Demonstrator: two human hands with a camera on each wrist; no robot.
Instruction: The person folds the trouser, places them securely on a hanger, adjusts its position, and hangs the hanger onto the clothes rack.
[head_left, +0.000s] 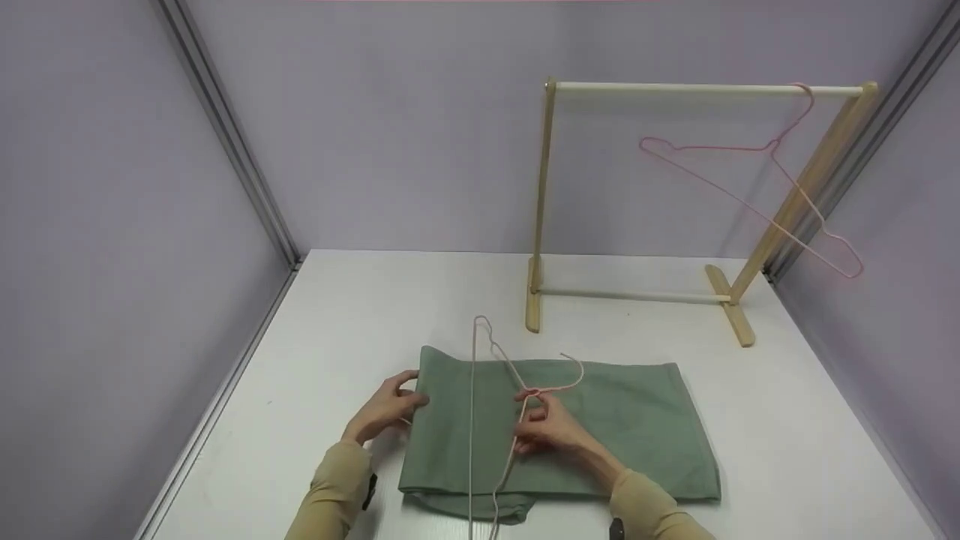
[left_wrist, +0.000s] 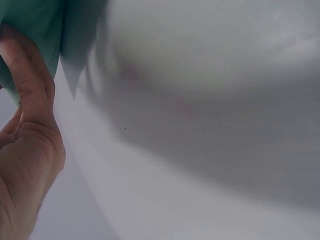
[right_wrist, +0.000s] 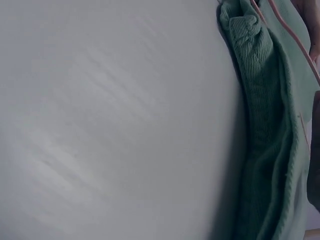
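Note:
A folded green garment (head_left: 622, 427) lies on the white table, a bunched part sticking out under its near left edge. My left hand (head_left: 386, 405) pinches its left edge, thumb on top; in the left wrist view, the fingers (left_wrist: 30, 75) bend against the green fabric (left_wrist: 37, 22). With my right hand (head_left: 551, 427) I hold a pink wire clothes hanger (head_left: 472, 420) by the neck and one arm, over the garment's left half. Its hook points right. The right wrist view shows the garment's ribbed edge (right_wrist: 257, 100) and some pink hanger wire (right_wrist: 292, 35).
At the back right stands a wooden rack (head_left: 541, 187) with a white top rail (head_left: 675, 88). Another pink hanger (head_left: 720, 148) hangs from the rail near its right end. Grey walls with metal corner posts (head_left: 232, 142) enclose the white table (head_left: 360, 307).

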